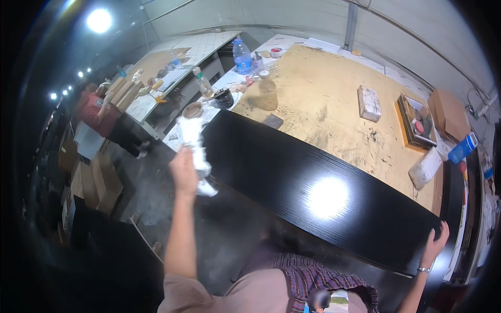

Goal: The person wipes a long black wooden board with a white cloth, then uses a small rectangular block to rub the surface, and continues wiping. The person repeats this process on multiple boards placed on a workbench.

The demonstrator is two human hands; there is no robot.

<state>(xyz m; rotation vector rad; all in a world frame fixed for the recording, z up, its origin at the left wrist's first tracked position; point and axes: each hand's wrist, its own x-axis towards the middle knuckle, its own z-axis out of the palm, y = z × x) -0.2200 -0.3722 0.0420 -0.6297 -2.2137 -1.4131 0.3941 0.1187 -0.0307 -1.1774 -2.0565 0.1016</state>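
Note:
A crumpled white cloth (192,136) hangs from my left hand (184,171), whose fingers are closed on it near the left end of a long black panel (261,159). The panel is glossy, with fine grain lines and a bright light reflection. It lies along the near side of the worktable. My right hand (436,244) is at the panel's right end, thumb and fingers apart, close to its surface. Just beyond the cloth are a brown bowl (192,110) and a black pot (224,98).
A stained wooden board (323,83) covers the table. On it are a wrapped block (369,103), a second block (425,168), an open box (416,122) and a cloudy jar (268,95). Bottles stand at the back left. Another person (99,115) works by a table at far left.

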